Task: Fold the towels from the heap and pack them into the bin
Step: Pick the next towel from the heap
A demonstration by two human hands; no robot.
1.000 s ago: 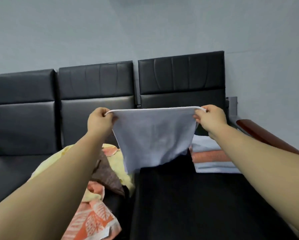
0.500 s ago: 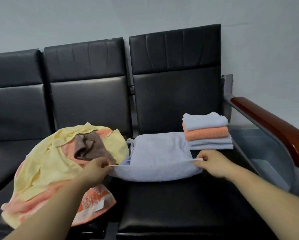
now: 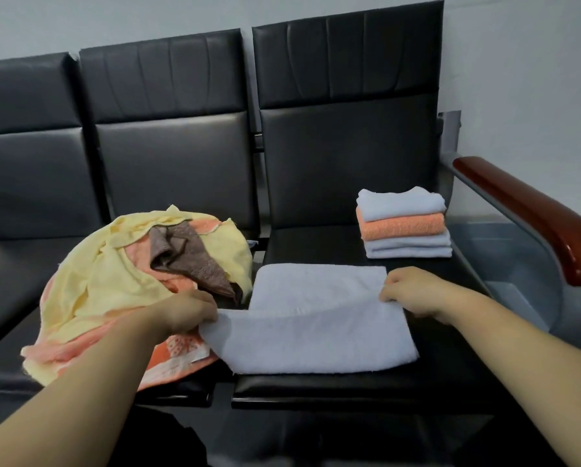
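Observation:
A pale lilac towel (image 3: 316, 335) lies on the right-hand black seat (image 3: 316, 247), its near half doubled over the far half. My left hand (image 3: 188, 315) pinches the towel's left corner. My right hand (image 3: 413, 291) pinches its right corner. To the left, a loose heap of towels (image 3: 114, 288) in yellow, orange and brown covers the middle seat. At the back right of the seat stands a stack of folded towels (image 3: 403, 227), lilac and orange. No bin is in view.
A row of black padded seats (image 3: 167, 129) runs along a grey wall. A red-brown wooden armrest (image 3: 531, 214) on a metal frame bounds the right seat. A dark shape lies on the floor below the seats.
The towel was held up in the air by both top corners; it has come down onto the seat and its held edge has been drawn toward me over the rest.

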